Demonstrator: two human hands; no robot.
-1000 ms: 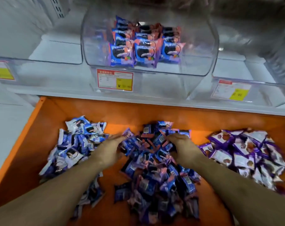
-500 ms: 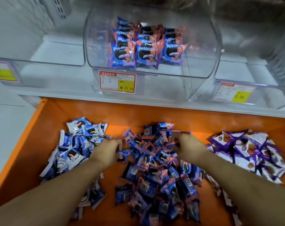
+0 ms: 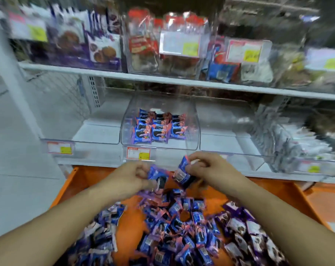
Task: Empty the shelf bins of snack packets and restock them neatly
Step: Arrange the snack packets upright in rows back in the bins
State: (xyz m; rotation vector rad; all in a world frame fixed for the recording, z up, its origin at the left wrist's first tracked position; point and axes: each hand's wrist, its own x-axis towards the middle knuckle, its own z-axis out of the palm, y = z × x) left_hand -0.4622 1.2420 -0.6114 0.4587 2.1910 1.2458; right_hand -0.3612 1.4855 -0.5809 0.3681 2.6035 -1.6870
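Observation:
My left hand pinches a blue and pink snack packet, and my right hand grips another blue and pink packet. Both are raised above the orange tray, just in front of the clear middle bin. That bin holds neat rows of the same blue and pink packets. A loose heap of blue and pink packets lies in the tray's middle, with a white and blue pile at left and a purple and white pile at right.
Empty clear bins flank the middle one, each with a price label on its front. The upper shelf carries bins full of other snacks. The grey floor lies to the left.
Both hands rose out of the middle heap, each now holding a packet. The view tilted up, bringing the upper shelf into sight.

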